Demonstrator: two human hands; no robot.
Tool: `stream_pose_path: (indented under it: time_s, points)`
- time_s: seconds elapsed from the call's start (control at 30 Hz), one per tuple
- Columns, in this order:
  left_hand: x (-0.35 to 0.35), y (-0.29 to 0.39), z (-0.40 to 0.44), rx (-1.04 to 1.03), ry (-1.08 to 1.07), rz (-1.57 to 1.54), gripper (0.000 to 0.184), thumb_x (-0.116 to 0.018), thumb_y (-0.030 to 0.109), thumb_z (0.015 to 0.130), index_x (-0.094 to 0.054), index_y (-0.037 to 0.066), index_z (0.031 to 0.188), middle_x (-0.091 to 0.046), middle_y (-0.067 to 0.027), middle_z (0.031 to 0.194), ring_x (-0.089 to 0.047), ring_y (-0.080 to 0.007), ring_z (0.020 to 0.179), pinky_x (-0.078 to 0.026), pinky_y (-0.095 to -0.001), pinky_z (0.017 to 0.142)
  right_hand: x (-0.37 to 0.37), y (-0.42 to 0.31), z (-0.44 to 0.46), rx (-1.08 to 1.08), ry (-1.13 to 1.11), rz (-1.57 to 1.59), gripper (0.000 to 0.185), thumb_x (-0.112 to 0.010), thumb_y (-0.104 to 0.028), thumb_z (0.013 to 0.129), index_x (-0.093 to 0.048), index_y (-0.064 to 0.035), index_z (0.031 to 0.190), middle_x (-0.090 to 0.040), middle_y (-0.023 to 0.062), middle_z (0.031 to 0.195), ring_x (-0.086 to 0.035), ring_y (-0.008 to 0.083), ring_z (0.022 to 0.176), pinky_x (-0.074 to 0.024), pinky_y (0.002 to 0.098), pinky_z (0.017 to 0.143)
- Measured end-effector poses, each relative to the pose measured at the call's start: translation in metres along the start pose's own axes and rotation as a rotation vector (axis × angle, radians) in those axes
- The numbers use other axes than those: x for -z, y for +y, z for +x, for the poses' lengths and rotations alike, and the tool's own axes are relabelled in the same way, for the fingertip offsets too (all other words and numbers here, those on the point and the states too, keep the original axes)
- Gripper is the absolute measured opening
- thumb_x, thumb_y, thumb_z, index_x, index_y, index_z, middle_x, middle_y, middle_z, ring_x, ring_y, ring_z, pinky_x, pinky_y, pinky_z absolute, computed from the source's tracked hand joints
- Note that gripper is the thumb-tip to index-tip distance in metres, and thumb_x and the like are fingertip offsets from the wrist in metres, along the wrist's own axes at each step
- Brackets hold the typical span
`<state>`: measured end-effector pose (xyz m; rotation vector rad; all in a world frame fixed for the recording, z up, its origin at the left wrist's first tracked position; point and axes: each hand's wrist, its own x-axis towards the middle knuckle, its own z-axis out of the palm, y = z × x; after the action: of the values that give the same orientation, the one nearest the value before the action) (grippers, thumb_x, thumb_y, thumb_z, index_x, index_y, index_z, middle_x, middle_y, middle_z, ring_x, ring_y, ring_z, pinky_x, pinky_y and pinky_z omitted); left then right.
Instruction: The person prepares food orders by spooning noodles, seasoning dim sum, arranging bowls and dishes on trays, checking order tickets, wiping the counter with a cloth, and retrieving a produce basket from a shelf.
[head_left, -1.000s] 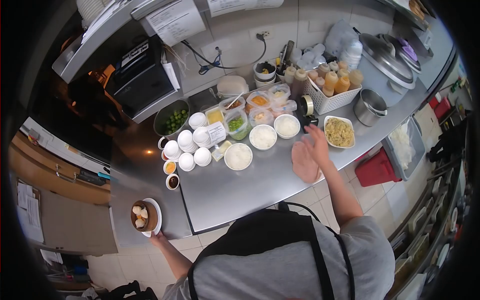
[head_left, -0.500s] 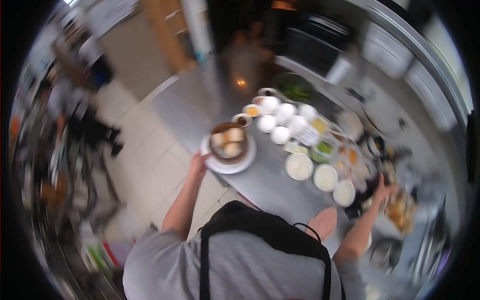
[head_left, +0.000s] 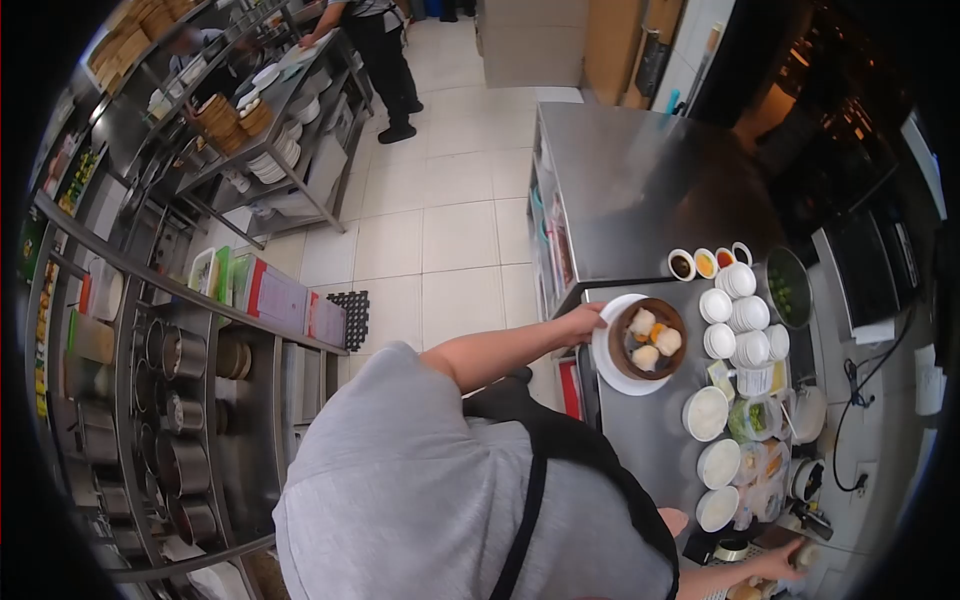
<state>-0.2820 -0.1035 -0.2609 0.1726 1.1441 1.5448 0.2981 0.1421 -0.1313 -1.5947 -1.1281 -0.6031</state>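
My left hand (head_left: 582,323) grips the rim of a white plate (head_left: 606,362), its fingers partly hidden beneath it. On this plate sits a round brown steamer basket (head_left: 680,354) with several dumplings (head_left: 645,356) inside. At the lower right, my right hand (head_left: 785,561) is wrapped round a squeeze bottle (head_left: 806,556) beside the white bottle basket. Three bowls of white rice (head_left: 708,413) stand in a row along the counter. A piece of the flat pink item (head_left: 674,520) shows beside my apron.
Stacked white cups (head_left: 748,313) and small sauce cups (head_left: 705,263) stand on the steel counter (head_left: 640,190). A bowl of green fruit (head_left: 789,287) is near the wall. Pots (head_left: 183,350) fill the left shelves. Another person (head_left: 380,60) stands at a far worktable; a second is partly visible.
The view has swung left, bringing the aisle and shelves into sight. My left hand still holds the plate and basket, while my right hand has moved from the pink item to the bottles.
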Motion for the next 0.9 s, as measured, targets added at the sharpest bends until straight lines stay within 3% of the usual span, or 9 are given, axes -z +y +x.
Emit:
stream_pose_path:
  time_s: [0.23,0.3,0.43,0.47,0.53,0.6,0.77,0.87,0.9]
  points:
    - [-0.023,0.001,0.034,-0.012,-0.214,0.037,0.052,-0.045,-0.004,0.067,-0.041,0.006,0.118,-0.051,-0.0105,0.108,-0.052,-0.0251,0.098,-0.046,-0.0379,0.077,0.065,-0.122,0.02,-0.126,-0.128,0.691,0.057,-0.069,-0.042,0.067,-0.054,0.0038,0.097,-0.059,0.0162,0.093,-0.06,0.0254,0.077,-0.0504,0.0324,0.066]
    - [-0.033,0.009,0.034,0.099,-0.222,0.063,0.057,-0.045,-0.005,0.066,-0.038,0.004,0.122,-0.047,-0.0114,0.113,-0.045,-0.0225,0.108,-0.041,-0.0349,0.087,0.079,-0.159,-0.006,-0.288,-0.329,0.605,0.054,-0.063,-0.042,0.073,-0.054,0.0023,0.101,-0.057,0.0166,0.1,-0.058,0.0226,0.082,-0.0488,0.0313,0.071]
    - [-0.018,0.01,0.06,0.145,-0.251,0.3,0.051,-0.047,-0.003,0.067,-0.044,0.004,0.118,-0.052,-0.0103,0.106,-0.048,-0.0224,0.103,-0.041,-0.0347,0.086,0.08,-0.214,-0.06,-0.139,-0.696,0.78,0.043,-0.058,-0.026,0.081,-0.049,0.0016,0.112,-0.054,0.0105,0.109,-0.051,0.0182,0.094,-0.0399,0.0287,0.083]
    - [0.009,-0.003,0.083,-0.182,-0.407,0.632,0.038,-0.053,0.006,0.07,-0.05,0.004,0.108,-0.055,-0.0095,0.095,-0.053,-0.0223,0.093,-0.045,-0.0345,0.077,0.069,-0.208,-0.067,-0.015,-0.803,0.648,0.04,-0.058,-0.024,0.081,-0.049,0.0017,0.111,-0.054,0.0098,0.108,-0.051,0.0178,0.094,-0.04,0.0284,0.083]
    - [0.014,0.02,0.057,0.023,-0.276,0.457,0.026,-0.059,0.018,0.076,-0.056,0.003,0.097,-0.06,-0.0087,0.081,-0.059,-0.0185,0.072,-0.05,-0.03,0.061,0.057,-0.215,-0.095,0.195,-0.977,0.692,0.042,-0.061,-0.018,0.078,-0.047,0.0011,0.113,-0.053,0.0092,0.106,-0.05,0.0172,0.095,-0.0386,0.0273,0.084]
    - [0.044,0.029,0.053,0.154,-0.313,0.439,0.027,-0.053,0.02,0.081,-0.055,0.007,0.104,-0.06,-0.0064,0.085,-0.059,-0.0139,0.067,-0.049,-0.0261,0.06,0.088,-0.268,-0.12,0.076,-1.238,0.71,0.048,-0.063,-0.013,0.074,-0.045,0.0016,0.116,-0.052,0.011,0.109,-0.049,0.0187,0.099,-0.0364,0.0291,0.087]
    - [0.11,0.032,0.018,0.214,-0.082,0.591,0.027,-0.052,0.026,0.082,-0.057,0.005,0.097,-0.06,-0.0074,0.083,-0.058,-0.0159,0.07,-0.049,-0.0282,0.06,0.081,-0.286,-0.166,0.584,-1.358,0.373,0.066,-0.071,-0.019,0.062,-0.042,0.0014,0.118,-0.051,0.0202,0.11,-0.05,0.0339,0.101,-0.0404,0.0352,0.086]
    - [0.2,-0.021,0.035,0.273,0.046,0.966,0.023,-0.052,0.02,0.078,-0.058,0.004,0.094,-0.061,-0.0091,0.081,-0.059,-0.017,0.065,-0.048,-0.029,0.055,0.08,-0.301,-0.168,0.599,-1.429,0.244,0.064,-0.07,-0.019,0.063,-0.042,-0.0008,0.116,-0.054,0.0174,0.099,-0.052,0.0327,0.093,-0.0431,0.0376,0.079]
    - [0.238,-0.038,0.036,0.164,0.022,1.219,0.022,-0.052,0.021,0.074,-0.061,0.002,0.076,-0.06,-0.0133,0.07,-0.06,-0.0207,0.061,-0.049,-0.0304,0.056,0.075,-0.299,-0.173,0.724,-1.393,0.183,0.063,-0.071,-0.018,0.062,-0.042,-0.0021,0.116,-0.054,0.0157,0.097,-0.053,0.031,0.091,-0.0436,0.0372,0.077]
